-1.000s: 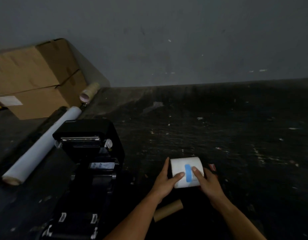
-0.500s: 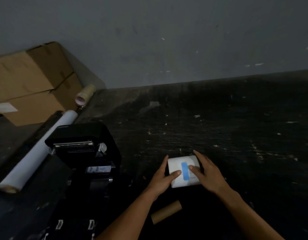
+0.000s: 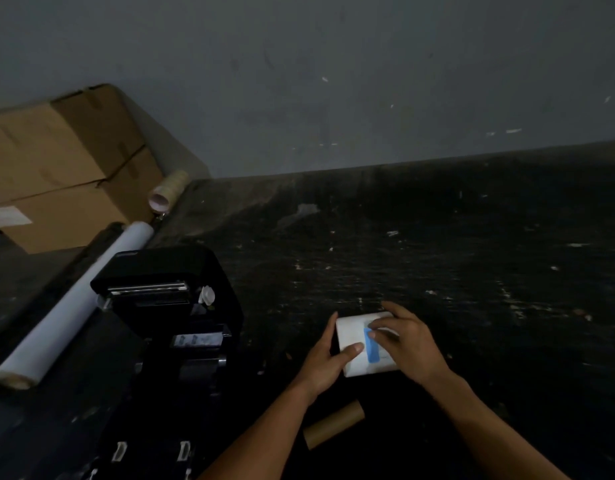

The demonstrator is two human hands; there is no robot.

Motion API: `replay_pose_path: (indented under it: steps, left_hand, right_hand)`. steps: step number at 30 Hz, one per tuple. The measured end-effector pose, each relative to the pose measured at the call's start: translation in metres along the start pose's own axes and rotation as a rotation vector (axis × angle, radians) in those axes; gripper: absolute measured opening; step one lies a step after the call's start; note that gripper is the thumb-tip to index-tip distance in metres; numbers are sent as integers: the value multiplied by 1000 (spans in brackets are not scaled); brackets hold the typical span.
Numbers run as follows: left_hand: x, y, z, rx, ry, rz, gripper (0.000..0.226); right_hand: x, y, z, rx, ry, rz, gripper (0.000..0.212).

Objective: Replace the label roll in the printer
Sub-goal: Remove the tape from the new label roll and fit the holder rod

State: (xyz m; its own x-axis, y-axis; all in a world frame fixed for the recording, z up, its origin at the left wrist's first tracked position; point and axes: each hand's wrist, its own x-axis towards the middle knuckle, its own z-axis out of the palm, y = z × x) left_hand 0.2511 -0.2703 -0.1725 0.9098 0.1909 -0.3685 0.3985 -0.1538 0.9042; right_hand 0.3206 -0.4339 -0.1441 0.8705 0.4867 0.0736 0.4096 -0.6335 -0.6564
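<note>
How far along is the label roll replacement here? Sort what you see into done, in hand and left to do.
Done: the printer stands open, and a bare cardboard core, probably the spent roll's, lies on the table. In hand: the left hand holds the new label roll while the right hand works at its blue sealing tape. Left: free the tape, seat the roll, feed the labels, close the lid.

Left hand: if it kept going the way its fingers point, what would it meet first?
The left hand already holds the label roll, so the roll is first. Beyond it lies only bare dark tabletop up to the wall, though depth is hard to judge.
</note>
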Motion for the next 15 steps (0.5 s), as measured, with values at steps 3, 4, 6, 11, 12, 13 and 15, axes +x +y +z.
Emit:
replay_pose_path:
  steps: [3, 4, 6, 11, 12, 13, 15]
  left_hand:
    - [0, 1, 0, 6, -5, 5, 85]
    - [1, 2, -1, 3, -10, 0, 85]
    - [1, 4, -1, -6, -13, -5, 85]
    - [3, 3, -2, -47, 4, 7, 86]
    - [3, 2, -2, -44, 2, 12, 87]
    - [3, 1, -2, -35, 2, 19, 87]
    - [3, 0, -1, -20, 11, 31, 86]
  right_hand:
    - [0, -6, 1, 38, 24, 17, 16]
    - [-1, -7, 1, 64, 27, 14, 14]
    - [-7, -9, 0, 134, 28, 21, 13]
    - [-35, 3, -8, 332, 160, 129, 15]
    - [-39, 8, -10, 350, 197, 166, 16]
    - [-42, 15, -13, 346, 227, 195, 16]
    - [-45, 31, -14, 299, 245, 231, 17]
